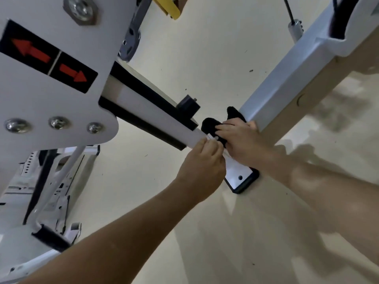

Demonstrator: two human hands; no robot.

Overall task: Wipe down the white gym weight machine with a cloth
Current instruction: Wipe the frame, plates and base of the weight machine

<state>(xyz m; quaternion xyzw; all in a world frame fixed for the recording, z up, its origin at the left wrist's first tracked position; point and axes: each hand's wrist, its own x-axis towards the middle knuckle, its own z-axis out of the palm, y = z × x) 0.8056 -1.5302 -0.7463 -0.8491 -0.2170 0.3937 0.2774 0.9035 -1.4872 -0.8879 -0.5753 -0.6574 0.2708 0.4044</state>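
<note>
The white weight machine fills the left and top of the head view: a white plate (55, 95) with a black sticker of two red arrows, and a white rail (147, 114) with black edging running down to a floor foot (241, 177). A black cloth (211, 127) lies on the rail's low end, where a second white beam (291, 78) meets it. My right hand (244, 140) presses down on the cloth. My left hand (202, 167) touches the rail just below it, with fingertips pinched on a small white piece whose nature I cannot tell.
A pale beige floor (143, 191) lies under everything. Lower left holds more white frame parts with holes and a black bracket (49, 235). A grey weight disc (130, 41) and a yellow part (168, 6) sit at the top. A thin cable and silver fitting (295, 27) hang top right.
</note>
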